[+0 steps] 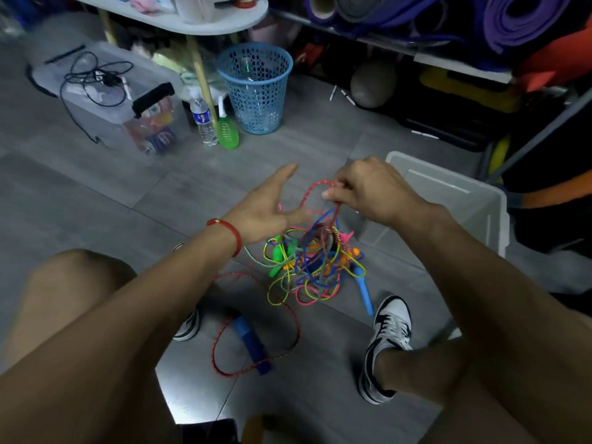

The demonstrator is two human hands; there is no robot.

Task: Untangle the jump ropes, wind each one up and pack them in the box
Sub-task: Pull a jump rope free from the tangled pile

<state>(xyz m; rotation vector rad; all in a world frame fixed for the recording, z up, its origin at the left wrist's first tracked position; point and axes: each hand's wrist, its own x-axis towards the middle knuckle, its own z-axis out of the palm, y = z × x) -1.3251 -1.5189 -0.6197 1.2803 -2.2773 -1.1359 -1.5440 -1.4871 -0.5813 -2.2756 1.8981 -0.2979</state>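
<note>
A tangle of jump ropes [312, 267] in yellow, blue, pink, green and red lies on the grey floor between my feet. My right hand [368, 190] pinches a loop of the red braided rope [315, 190] and lifts it above the tangle. My left hand [272, 206] hovers just left of that loop with straight, spread fingers and holds nothing. The red rope trails down to a dark blue handle [251, 344] on the floor near me. A light blue handle [365, 293] sticks out of the tangle's right side. The white plastic box [464, 200] stands open to the right.
A blue mesh waste basket [256, 88], a water bottle [201, 120] and a green spray bottle [226, 129] stand ahead by a white table's leg. A lidded clear bin [112, 97] with cables sits at the left. Shelves of rolled mats fill the right. My shoes [389, 344] flank the ropes.
</note>
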